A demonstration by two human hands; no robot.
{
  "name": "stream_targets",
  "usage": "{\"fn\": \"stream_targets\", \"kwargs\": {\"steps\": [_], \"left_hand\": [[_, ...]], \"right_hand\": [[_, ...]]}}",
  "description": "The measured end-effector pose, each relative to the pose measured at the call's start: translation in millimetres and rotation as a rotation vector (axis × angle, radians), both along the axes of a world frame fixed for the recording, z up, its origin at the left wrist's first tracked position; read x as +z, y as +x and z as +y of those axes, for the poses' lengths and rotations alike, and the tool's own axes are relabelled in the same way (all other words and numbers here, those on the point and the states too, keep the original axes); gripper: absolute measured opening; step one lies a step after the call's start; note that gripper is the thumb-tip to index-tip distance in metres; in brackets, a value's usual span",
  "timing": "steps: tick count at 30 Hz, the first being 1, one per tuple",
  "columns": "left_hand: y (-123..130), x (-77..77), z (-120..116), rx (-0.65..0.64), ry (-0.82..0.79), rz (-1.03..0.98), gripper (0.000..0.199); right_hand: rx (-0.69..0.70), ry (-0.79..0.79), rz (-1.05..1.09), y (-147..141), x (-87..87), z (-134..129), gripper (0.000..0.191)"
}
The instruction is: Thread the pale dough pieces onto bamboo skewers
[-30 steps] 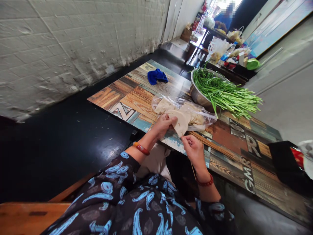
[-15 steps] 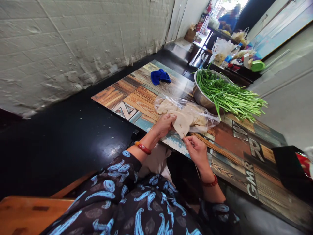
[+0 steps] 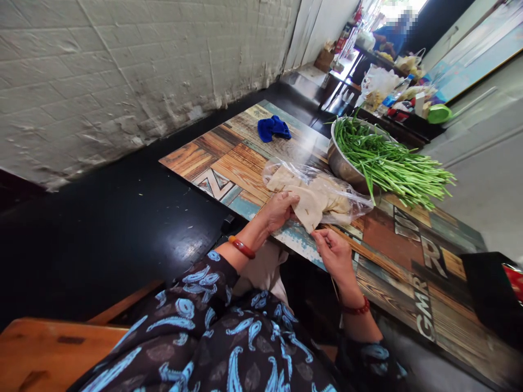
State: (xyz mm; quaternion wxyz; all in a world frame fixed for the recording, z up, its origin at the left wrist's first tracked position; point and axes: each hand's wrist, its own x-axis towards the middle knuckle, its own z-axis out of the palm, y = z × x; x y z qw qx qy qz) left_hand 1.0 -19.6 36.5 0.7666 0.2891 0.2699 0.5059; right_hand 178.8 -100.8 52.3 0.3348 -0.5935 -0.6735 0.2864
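Left hand (image 3: 281,211): fingers pinch beige sheet (image 3: 309,206)
Right hand (image 3: 335,253): fingers pinch skewer (image 3: 335,286)
Plastic bag (image 3: 359,204): just beyond fingers

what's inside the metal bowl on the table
Long green stalks fill the metal bowl and stick out over its rim. They cover its bottom, so anything beneath them can't be seen.

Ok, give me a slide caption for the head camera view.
Hands hold a pale sheet and a thin stick near a bowl of green stalks.
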Motion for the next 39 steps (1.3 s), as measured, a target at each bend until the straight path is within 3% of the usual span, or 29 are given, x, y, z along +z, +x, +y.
{"fn": "stream_targets", "kwargs": {"steps": [8,23,39], "left_hand": [[1,-1.6,2,-0.033,-0.05,-0.083,0.029],[-2,0.9,3,-0.019,-0.143,-0.098,0.016],[1,2.9,2,-0.008,-0.088,-0.121,0.017]], "right_hand": [[0.074,-0.02,0.03,6,0.7,3,0.032],[0.063,-0.009,0.081,4,-7.3,9,0.029],[0.002,-0.032,0.099,-7,-6.7,15,0.031]]}}
